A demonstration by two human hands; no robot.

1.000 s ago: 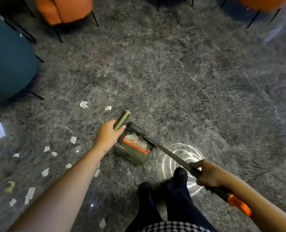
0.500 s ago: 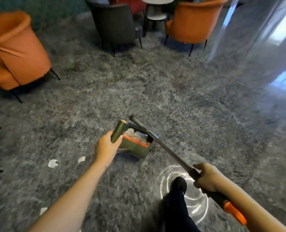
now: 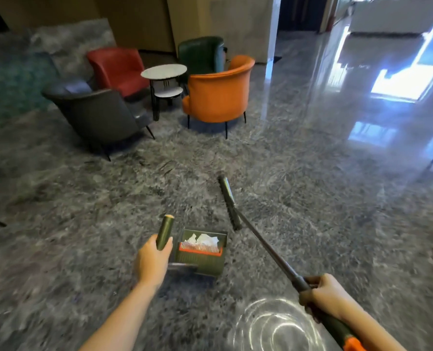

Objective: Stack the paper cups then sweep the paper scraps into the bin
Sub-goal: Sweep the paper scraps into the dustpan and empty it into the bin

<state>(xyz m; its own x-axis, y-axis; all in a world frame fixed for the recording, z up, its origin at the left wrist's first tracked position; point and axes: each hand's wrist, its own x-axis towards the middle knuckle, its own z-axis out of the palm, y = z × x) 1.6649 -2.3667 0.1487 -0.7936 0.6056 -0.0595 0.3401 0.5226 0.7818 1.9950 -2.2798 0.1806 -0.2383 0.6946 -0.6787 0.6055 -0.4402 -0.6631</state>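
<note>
My left hand (image 3: 151,260) grips the green handle (image 3: 165,231) of a dark green dustpan (image 3: 210,262) with an orange comb strip. White paper scraps (image 3: 204,239) lie inside the pan. My right hand (image 3: 320,296) holds the long dark shaft of a broom (image 3: 263,245), whose narrow head (image 3: 228,201) is lifted out of the pan and points away over the floor. The shaft ends in a green and orange grip (image 3: 347,338) under my forearm. No bin or paper cups are in view.
The floor is polished grey marble. Ahead stand a dark grey armchair (image 3: 96,115), a red armchair (image 3: 119,69), a green armchair (image 3: 200,55) and an orange armchair (image 3: 218,95) around a small round white table (image 3: 163,71). A bright glossy corridor opens to the right.
My view has swung up and away from the scattered scraps toward the chairs. The broom head has come out of the dustpan and moved right. Both hands keep their grips.
</note>
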